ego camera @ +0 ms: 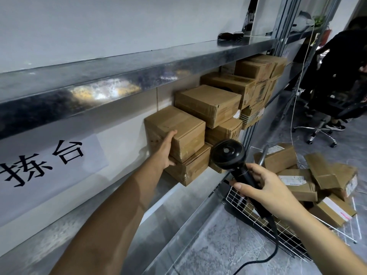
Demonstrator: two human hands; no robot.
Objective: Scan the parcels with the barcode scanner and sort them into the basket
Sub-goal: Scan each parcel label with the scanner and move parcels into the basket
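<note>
Left hand (pixel 165 150) grips shelf parcel (pixel 178 132); right hand (pixel 266 187) grips scanner (pixel 228 153) beside basket (pixel 258 215).

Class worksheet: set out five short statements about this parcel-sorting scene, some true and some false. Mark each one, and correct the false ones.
1. The right hand holds the barcode scanner by its handle. True.
2. The left hand grips a cardboard parcel on the shelf. True.
3. The wire basket is empty. False: several boxes already lie in it.
4. The scanner is cordless. False: a black cable runs from its handle.
5. The gripped parcel stands alone on the shelf. False: it sits on top of another box, with more stacked to its right.
</note>
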